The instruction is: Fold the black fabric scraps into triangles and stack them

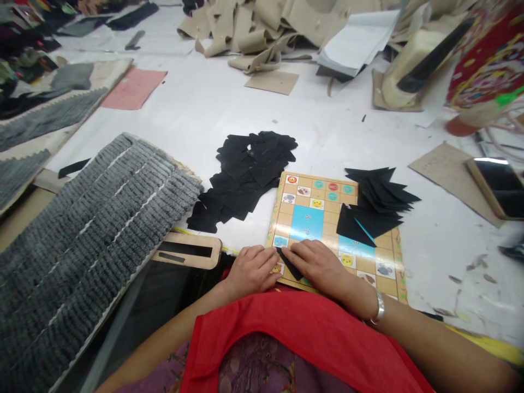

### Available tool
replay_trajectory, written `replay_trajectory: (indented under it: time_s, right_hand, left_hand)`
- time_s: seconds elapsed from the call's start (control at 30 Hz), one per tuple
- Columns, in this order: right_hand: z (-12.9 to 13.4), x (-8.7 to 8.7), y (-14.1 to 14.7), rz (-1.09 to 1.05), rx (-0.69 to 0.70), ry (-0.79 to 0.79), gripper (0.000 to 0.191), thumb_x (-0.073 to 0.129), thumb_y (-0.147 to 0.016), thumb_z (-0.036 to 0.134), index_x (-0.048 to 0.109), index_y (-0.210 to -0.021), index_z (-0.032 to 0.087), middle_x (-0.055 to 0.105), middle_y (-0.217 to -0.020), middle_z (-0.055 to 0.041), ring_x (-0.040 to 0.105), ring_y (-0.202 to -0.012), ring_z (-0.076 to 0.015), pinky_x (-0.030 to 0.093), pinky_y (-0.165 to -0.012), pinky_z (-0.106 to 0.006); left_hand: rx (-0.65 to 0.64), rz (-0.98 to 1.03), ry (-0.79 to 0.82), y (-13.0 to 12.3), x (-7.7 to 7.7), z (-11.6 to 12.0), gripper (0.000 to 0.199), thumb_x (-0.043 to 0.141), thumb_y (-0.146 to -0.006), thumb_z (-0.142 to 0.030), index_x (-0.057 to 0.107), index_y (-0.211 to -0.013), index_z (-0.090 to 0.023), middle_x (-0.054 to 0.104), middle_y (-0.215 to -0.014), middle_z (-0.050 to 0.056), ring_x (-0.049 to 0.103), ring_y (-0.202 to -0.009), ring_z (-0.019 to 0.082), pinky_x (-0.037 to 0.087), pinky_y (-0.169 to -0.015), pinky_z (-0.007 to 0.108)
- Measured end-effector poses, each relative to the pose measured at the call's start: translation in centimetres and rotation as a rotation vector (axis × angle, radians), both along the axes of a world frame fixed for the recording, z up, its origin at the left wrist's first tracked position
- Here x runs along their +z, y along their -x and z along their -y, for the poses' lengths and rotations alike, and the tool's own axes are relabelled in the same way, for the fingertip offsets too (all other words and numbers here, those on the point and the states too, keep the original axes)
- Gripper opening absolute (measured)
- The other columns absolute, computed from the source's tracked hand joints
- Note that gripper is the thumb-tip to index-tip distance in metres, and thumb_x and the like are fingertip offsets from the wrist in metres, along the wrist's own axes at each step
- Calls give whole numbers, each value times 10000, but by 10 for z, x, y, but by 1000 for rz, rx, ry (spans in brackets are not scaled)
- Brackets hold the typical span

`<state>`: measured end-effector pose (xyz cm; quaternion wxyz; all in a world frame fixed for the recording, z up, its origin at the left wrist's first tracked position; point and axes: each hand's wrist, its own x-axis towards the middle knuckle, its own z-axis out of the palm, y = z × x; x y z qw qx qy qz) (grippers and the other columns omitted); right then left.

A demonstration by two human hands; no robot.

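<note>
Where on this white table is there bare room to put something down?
Bare: beyond the loose black pieces, toward the pink sheet; also right of the board, before the phone. Crowded: the board's right side under the folded stack, and the tan strips at the far edge.

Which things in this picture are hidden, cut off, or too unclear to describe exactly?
- Head view: the black piece lies mostly under the left hand and right hand; its shape is hidden.
- The board: its near edge is covered by both hands, and its animal pictures are too small.
- The phone: cut by the right edge.
</note>
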<state>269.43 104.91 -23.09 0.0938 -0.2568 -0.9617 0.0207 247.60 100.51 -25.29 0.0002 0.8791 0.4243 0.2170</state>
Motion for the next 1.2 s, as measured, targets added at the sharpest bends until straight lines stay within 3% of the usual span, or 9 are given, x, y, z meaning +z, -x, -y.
replay_trajectory:
  time_s: [0.13,0.23,0.4,0.53,0.7,0.87,1.03,1.2]
  right_hand:
    - [3,3,4,43,10,-37,298,403,-902,195,541,-1143,87,564,-881,-102,449,-790,-198,354,-656,-324]
    - [4,3,4,31,5,-71,295,379,-905,177,546,-1129,81,556,-849,-97,440,-767,-193,347,-653,-328]
    - [6,4,5,22,-19,-70,299,391,-901,186,539,-1142,89,556,-874,-97,438,-782,-199,340,-650,-327]
    - [8,0,22,19,-97,-59,280,427,-885,185,550,-1121,99,553,-877,-95,437,-784,-202,338,-650,-323]
    - [6,-5,39,-24,-152,-48,254,483,-861,167,571,-1091,103,561,-874,-96,440,-784,-201,355,-654,-321]
    - [4,-9,19,-99,-74,-56,270,420,-891,148,569,-1111,101,576,-928,-105,447,-812,-198,384,-689,-321]
    - [8,-7,7,-91,-83,-73,278,382,-904,139,578,-1097,94,584,-908,-112,452,-793,-190,394,-668,-321]
    - [8,-4,7,-71,-92,-46,274,402,-899,147,579,-1103,100,583,-909,-107,453,-805,-194,393,-676,-321]
  left_hand:
    - [156,157,126,-5,1,-1,382,476,-862,-396,569,-1096,-110,588,-1059,120,525,-943,197,429,-803,323]
    - [150,31,108,-9,1,-1,487,476,-850,-479,520,-1208,-152,568,-1098,114,513,-960,229,427,-775,353]
    - [172,-93,138,1,5,-1,449,493,-834,-518,532,-1208,-274,533,-1189,78,482,-1034,257,407,-814,398]
    - [299,42,94,12,10,-1,376,509,-855,-422,563,-1140,-183,516,-1217,114,468,-1076,255,410,-866,402]
    - [165,52,49,6,7,0,207,465,-876,-223,570,-1035,-143,596,-1100,77,506,-1031,204,415,-886,349]
    - [140,-30,26,4,2,1,208,466,-876,-238,570,-1029,-146,604,-1096,78,515,-1023,208,419,-856,356]
    - [126,-110,-53,8,6,0,236,493,-865,-252,581,-1063,-160,550,-1220,82,470,-1125,249,394,-862,389]
    - [-48,-245,2,9,14,-9,249,470,-862,-202,581,-1073,-132,557,-1208,101,475,-1127,243,399,-864,381]
